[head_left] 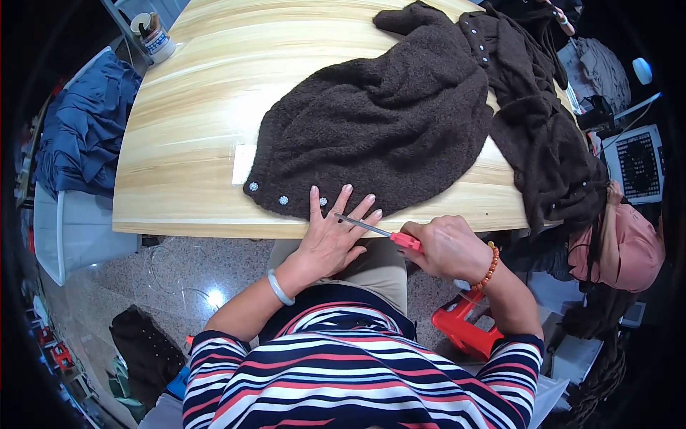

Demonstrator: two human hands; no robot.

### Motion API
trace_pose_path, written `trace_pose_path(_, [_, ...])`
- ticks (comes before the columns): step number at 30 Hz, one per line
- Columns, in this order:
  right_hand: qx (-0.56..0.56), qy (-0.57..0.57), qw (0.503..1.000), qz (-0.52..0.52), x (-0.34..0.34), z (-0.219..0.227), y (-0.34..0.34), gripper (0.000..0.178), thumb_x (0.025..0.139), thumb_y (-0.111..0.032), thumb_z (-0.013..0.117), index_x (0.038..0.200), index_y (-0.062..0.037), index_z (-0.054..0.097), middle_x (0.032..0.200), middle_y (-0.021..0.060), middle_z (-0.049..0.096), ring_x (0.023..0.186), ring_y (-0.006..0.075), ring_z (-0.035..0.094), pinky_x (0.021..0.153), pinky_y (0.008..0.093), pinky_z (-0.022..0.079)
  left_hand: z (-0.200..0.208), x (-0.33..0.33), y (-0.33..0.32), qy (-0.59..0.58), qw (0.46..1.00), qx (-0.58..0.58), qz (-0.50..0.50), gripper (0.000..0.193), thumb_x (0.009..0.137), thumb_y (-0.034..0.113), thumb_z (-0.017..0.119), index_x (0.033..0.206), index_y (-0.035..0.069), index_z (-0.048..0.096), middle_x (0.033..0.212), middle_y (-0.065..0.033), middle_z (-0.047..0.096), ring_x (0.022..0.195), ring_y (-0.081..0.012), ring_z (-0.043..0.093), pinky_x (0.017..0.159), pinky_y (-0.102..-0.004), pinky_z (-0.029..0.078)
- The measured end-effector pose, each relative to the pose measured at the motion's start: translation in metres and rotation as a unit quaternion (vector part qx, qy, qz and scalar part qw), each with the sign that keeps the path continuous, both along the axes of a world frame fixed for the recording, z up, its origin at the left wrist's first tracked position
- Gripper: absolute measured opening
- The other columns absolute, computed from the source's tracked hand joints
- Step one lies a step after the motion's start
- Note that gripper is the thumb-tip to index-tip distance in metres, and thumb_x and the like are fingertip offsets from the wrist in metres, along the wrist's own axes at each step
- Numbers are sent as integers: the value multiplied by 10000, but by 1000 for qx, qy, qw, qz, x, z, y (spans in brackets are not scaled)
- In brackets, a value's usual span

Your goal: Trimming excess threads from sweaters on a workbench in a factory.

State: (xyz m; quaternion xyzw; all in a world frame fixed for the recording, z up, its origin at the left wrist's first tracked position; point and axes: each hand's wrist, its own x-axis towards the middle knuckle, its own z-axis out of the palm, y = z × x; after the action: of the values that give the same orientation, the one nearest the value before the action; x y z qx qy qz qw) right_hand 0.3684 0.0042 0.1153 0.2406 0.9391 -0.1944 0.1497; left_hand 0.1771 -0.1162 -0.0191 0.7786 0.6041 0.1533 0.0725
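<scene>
Right hand (451, 247) grips red-handled tool (406, 242), shaft (369, 226) pointing left across left hand (330, 237), spread open on brown garment (379, 136) at near edge of worktop (179, 171).

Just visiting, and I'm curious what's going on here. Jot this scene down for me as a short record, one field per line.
Left hand: spread over the near edge of the garment
Right hand: gripping a tool
Tool: red handle, thin metal shaft passing over the left hand; contact unclear
Garment: dark brown, pale buttons along the near edge
Table: light wood grain
Left side: blue cloth in a white bin
Right side: more brown cloth; a co-worker in a pink top
</scene>
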Motion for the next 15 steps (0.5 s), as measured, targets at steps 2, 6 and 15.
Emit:
trace_pose_path(2, [2, -8, 1000, 7, 2, 2, 2, 269, 869, -302, 662, 920, -39, 655, 651, 178, 646, 658, 355, 671, 619, 443, 523, -2, 0, -1, -3, 1000, -5, 3, 753, 808, 404, 713, 1475, 224, 414, 1601, -43, 253, 1488, -385, 123, 1068, -776, 43])
trace_pose_path(6, [3, -24, 999, -27, 16, 10, 2, 268, 874, -304, 658, 931, -42, 653, 651, 174, 648, 662, 343, 678, 624, 439, 525, 1, 0, -1, -14, 1000, -8, 1, 751, 801, 386, 724, 1467, 209, 425, 1593, -58, 263, 1479, -399, 130, 1056, -790, 60])
trace_pose_path(15, [-16, 47, 999, -17, -15, -13, -6, 261, 883, -265, 640, 1047, -62, 629, 711, 190, 661, 692, 363, 667, 639, 440, 516, 6, -8, -5, -47, 998, -19, -21, 740, 823, 403, 716, 1464, 172, 426, 1574, -91, 301, 1476, -350, 194, 1107, -725, 41])
